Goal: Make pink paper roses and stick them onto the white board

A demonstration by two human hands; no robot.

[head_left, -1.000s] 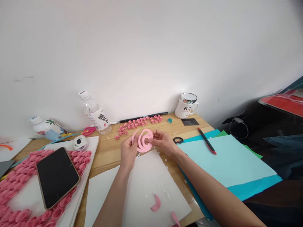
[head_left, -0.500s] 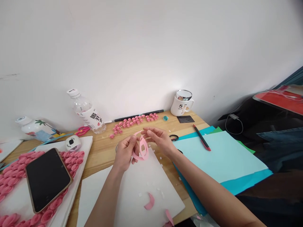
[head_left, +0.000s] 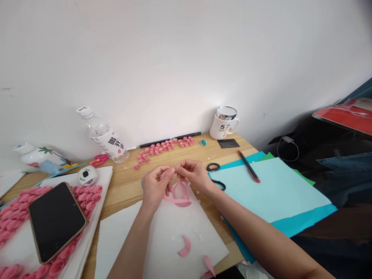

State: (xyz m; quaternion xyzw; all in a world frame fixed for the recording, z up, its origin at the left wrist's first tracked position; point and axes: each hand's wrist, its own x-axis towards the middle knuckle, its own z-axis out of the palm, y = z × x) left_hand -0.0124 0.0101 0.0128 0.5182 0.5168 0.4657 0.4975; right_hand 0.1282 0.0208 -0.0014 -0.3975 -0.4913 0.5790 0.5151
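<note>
A curled pink paper strip (head_left: 180,200) hangs in loops from my fingers over the white sheet (head_left: 165,240). My left hand (head_left: 157,185) pinches it between thumb and fingers. Close against it, my right hand (head_left: 193,174) also pinches the strip, and the fingertips of both hands nearly meet. The exact grip points are partly covered by the fingers. Below on the sheet lie a curved pink paper scrap (head_left: 185,247) and tiny white bits. Just right of my right hand, black scissor handles (head_left: 213,167) show.
Several small pink paper rolls (head_left: 164,145) stand behind my hands. At left, a phone (head_left: 58,221) lies on a board (head_left: 100,178) covered with pink paper roses, near a water bottle (head_left: 106,135). A mug (head_left: 223,126), blue paper sheets (head_left: 273,190) and a pen (head_left: 249,166) are at right.
My hands have come together at the strip's upper part; the right fingers, spread before, now pinch. The loops have dropped and hang lower. The view has shifted slightly.
</note>
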